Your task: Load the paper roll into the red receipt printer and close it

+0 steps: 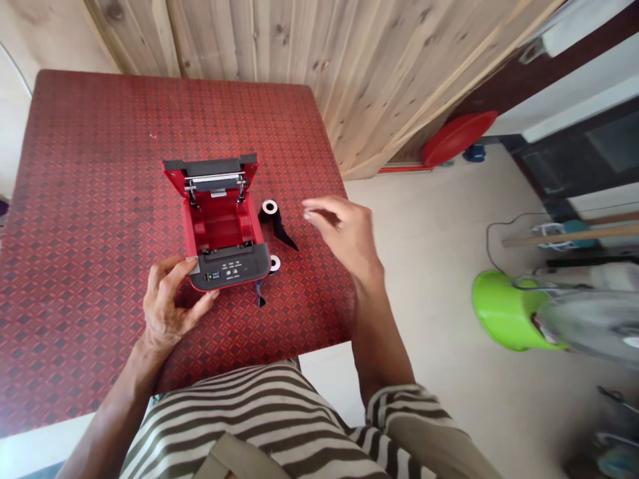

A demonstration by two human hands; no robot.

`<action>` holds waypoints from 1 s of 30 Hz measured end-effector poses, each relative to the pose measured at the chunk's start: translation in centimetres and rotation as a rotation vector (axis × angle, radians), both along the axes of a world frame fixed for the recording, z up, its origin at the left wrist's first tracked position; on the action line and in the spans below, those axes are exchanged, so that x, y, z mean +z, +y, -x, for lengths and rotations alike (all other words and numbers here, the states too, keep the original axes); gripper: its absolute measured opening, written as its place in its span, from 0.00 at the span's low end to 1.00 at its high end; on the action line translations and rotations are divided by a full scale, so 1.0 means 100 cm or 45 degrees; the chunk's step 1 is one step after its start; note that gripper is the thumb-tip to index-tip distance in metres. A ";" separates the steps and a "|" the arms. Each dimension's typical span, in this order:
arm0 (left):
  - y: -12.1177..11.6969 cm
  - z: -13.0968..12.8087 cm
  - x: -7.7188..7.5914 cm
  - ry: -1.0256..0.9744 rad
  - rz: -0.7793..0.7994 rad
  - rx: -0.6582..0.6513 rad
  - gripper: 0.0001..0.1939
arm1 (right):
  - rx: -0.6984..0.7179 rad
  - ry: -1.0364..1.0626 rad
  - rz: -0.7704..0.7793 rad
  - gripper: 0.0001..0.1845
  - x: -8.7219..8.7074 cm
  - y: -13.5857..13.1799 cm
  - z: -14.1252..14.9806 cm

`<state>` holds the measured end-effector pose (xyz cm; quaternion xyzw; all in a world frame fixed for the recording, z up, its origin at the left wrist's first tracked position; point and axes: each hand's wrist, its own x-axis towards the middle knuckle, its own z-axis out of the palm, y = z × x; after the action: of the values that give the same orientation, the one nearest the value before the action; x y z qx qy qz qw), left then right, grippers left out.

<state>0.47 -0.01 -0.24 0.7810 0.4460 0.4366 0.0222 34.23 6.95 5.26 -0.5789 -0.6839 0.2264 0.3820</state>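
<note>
A small red printer (pixel 219 229) with a dark front panel sits on the red patterned table (pixel 100 199), its lid standing open and its paper bay empty. My left hand (pixel 170 303) grips the printer's front left corner, thumb and fingers around it. A black roll (pixel 270 208) with a loose dark tail lies just right of the printer, and a second small roll (pixel 274 263) rests by the printer's front right corner. My right hand (pixel 344 233) hovers above the table's right edge, fingers loosely extended toward the black roll, holding nothing; it is slightly blurred.
A wooden plank wall (pixel 309 60) stands behind the table. On the floor to the right are a red lid (pixel 456 136), a green bucket (pixel 504 309) and a fan (pixel 594 319). A cable (pixel 499 233) runs across the floor.
</note>
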 end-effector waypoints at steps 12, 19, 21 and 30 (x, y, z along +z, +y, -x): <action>-0.001 -0.001 0.000 0.008 0.019 0.006 0.38 | 0.498 0.178 0.324 0.19 -0.028 0.060 0.019; -0.003 -0.002 -0.002 -0.003 0.058 0.004 0.38 | 0.626 -0.177 0.101 0.20 0.077 0.018 0.047; -0.004 -0.001 -0.002 0.004 0.063 0.014 0.38 | 0.688 -0.443 0.009 0.12 0.083 0.015 0.070; -0.008 0.000 -0.003 0.002 0.147 0.017 0.35 | 0.677 -1.050 0.199 0.13 0.060 0.029 0.136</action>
<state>0.49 -0.82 -0.59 0.7757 0.4757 0.4098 0.0641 20.59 9.81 11.22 -0.4527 -0.8830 0.1185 -0.0358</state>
